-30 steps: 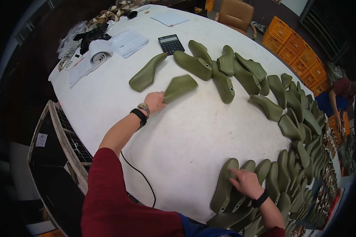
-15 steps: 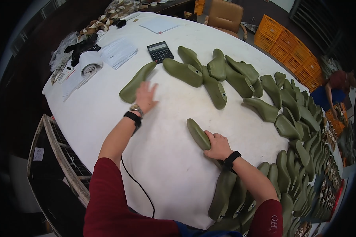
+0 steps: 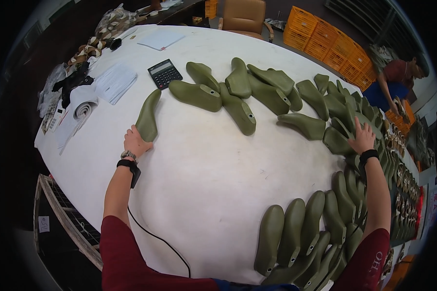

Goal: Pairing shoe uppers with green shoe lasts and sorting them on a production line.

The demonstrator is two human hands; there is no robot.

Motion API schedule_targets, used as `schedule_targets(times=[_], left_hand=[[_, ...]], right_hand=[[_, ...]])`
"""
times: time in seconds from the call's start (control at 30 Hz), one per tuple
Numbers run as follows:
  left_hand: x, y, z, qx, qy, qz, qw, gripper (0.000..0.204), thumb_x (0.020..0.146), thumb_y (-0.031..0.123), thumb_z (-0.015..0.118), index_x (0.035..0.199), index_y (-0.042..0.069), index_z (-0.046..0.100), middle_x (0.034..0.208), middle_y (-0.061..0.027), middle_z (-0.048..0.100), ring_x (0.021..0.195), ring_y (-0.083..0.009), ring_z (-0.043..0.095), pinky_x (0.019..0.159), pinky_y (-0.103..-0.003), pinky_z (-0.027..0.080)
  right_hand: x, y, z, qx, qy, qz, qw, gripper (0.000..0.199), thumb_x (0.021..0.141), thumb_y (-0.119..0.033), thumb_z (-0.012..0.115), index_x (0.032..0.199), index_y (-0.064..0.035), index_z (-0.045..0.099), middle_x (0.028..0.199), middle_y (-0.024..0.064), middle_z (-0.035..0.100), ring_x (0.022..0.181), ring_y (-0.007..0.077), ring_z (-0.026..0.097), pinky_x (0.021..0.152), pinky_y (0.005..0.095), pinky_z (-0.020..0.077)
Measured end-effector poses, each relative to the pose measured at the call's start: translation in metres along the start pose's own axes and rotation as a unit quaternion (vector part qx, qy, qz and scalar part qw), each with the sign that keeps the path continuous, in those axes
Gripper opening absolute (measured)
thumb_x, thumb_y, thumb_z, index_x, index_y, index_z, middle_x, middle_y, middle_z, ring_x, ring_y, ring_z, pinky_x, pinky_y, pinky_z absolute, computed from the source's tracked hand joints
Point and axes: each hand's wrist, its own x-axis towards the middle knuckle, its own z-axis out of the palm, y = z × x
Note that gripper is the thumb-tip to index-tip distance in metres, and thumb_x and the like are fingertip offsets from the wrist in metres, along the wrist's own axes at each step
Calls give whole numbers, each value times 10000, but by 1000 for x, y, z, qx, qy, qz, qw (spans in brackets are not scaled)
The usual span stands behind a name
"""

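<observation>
Olive-green plastic shoe lasts lie spread over a white-covered table. My left hand [image 3: 138,141] is closed around the heel end of a single shoe last [image 3: 148,116] at the left, its narrow toe pointing away from me. Over at the right, my right hand [image 3: 363,137] rests on the crowded shoe lasts [image 3: 339,141] with fingers spread. Whether it touches one or several of them I cannot tell. Several lasts [image 3: 270,237] lie side by side near my right forearm. Another loose group, with one last [image 3: 196,95] at its left end, lies farther back.
A calculator [image 3: 165,73], paper sheets [image 3: 115,82] and a paper roll [image 3: 84,103] lie at the far left. A black cable [image 3: 162,240] crosses the near table edge. Orange crates [image 3: 320,39], a brown chair [image 3: 243,17] and another person [image 3: 397,77] are beyond the table.
My right hand has let go of a shoe last and moved right to the crowded ones. My left hand has taken the left-hand last by its heel and turned it. The whole view has shifted.
</observation>
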Motion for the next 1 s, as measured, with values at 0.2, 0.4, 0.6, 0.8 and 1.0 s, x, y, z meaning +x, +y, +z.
schedule_targets(times=[0.2, 0.4, 0.6, 0.8, 1.0], left_hand=[[-62, 3, -2, 7, -15, 103, 994, 832, 540, 309, 751, 1160, -36, 318, 981, -204, 485, 897, -352, 509, 743, -416, 479], [-105, 41, 0, 31, -30, 147, 988, 804, 538, 279, 741, 1147, -33, 320, 931, -184, 468, 831, -339, 497, 711, -400, 475], [-108, 35, 0, 11, -21, 135, 991, 838, 531, 271, 734, 1175, -43, 299, 939, -198, 458, 826, -350, 491, 709, -412, 467], [-129, 59, -3, -148, -79, 85, 982, 817, 559, 327, 746, 1158, -55, 343, 977, -213, 520, 833, -326, 537, 698, -402, 472], [-243, 142, -20, -608, -546, -83, 571, 456, 873, 366, 526, 1163, 15, 492, 1120, -95, 561, 1004, -186, 567, 861, -380, 481]], right_hand=[[-4, -151, -16, 320, -95, -251, 908, 367, 784, -271, 594, 1110, -102, 580, 990, 171, 617, 940, 325, 579, 812, 416, 461], [7, -316, -44, 314, -51, -289, 903, 568, 826, -342, 526, 1338, -193, 330, 953, 148, 607, 870, 287, 608, 702, 395, 489], [6, -342, -33, 365, -72, -269, 888, 594, 795, -282, 567, 1327, -208, 314, 784, 145, 636, 763, 325, 611, 673, 438, 478], [-105, -273, -30, 489, -162, -202, 833, 608, 774, -300, 592, 1298, -138, 331, 807, 170, 628, 772, 346, 614, 713, 439, 486], [-227, -105, -28, 832, -448, 105, 309, 474, 875, -300, 549, 1255, -59, 401, 937, 64, 613, 776, 179, 612, 684, 305, 500]])
